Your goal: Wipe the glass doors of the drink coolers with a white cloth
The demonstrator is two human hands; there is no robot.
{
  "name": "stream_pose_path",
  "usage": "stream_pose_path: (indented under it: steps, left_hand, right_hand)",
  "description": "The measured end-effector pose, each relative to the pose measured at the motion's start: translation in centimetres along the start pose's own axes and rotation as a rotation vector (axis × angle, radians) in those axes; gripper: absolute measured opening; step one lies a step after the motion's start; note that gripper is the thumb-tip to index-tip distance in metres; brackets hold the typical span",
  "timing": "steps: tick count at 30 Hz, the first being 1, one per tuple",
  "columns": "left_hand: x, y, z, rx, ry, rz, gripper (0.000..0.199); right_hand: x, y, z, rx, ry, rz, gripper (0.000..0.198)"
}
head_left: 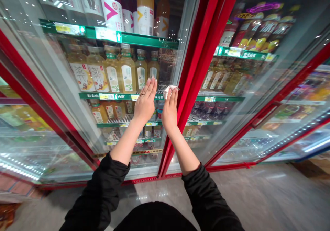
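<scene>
My left hand [145, 102] is raised to the glass door [171, 68] of a drinks cooler, fingers stretched out flat and nothing in it. A ring shows on one finger. To its right, my right hand [170, 112] presses a crumpled white tissue [168, 91] against the glass, close beside the red door frame [192, 69]. Part of the tissue is hidden under the fingers. Behind the glass, bottles of yellow drink [127, 69] stand upright on a shelf with a green edge strip [98, 96].
A second cooler door [219, 83] stands to the right, with more bottles behind it. Another glass door [25, 128] is at the left. Larger bottles [145, 8] fill the upper shelf. The grey floor [278, 193] shows below, with a brown box [314, 169] at the far right.
</scene>
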State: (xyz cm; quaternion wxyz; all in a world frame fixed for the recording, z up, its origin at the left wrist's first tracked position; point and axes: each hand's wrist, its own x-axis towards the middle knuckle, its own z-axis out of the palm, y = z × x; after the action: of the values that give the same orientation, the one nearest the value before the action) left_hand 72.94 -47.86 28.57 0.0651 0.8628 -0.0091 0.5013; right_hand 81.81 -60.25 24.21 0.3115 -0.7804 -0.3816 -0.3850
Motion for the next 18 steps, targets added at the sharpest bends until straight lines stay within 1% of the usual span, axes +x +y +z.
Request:
stream_pose_path:
  steps: [2, 4, 7, 9, 11, 14, 16, 18]
  left_hand:
    - [0.0, -0.1, -0.3, 0.013, -0.016, 0.012, 0.079]
    - [0.0, -0.2, -0.5, 0.007, -0.030, 0.020, 0.077]
    - [0.0, -0.2, -0.5, -0.010, -0.039, 0.013, 0.077]
    - [0.0, -0.2, -0.5, 0.000, -0.046, 0.006, 0.079]
    - [0.0, -0.1, -0.4, 0.025, -0.065, 0.008, 0.082]
    - [0.1, 0.0, -0.6, 0.072, -0.091, 0.022, 0.086]
    - [0.1, -0.2, -0.8, 0.093, -0.093, 0.041, 0.086]
    - [0.0, -0.4, -1.1, 0.107, -0.091, 0.071, 0.086]
  right_hand:
    - [0.8, -0.5, 0.1, 0.040, -0.010, -0.030, 0.086]
    - [1.1, -0.4, -0.3, 0.045, -0.070, -0.075, 0.082]
    - [0.4, 0.5, -1.4, 0.012, -0.176, -0.138, 0.078]
    - [-0.3, 1.1, -1.8, -0.024, -0.210, -0.122, 0.078]
    - [-0.8, 1.3, -1.7, -0.048, -0.200, -0.055, 0.082]
    - [-0.6, 0.8, -0.7, -0.002, -0.126, 0.018, 0.088]
    - [-0.1, 0.4, 0.0, 0.054, -0.067, 0.000, 0.088]
    - [0.4, 0.3, 0.3, 0.086, -0.043, -0.064, 0.088]
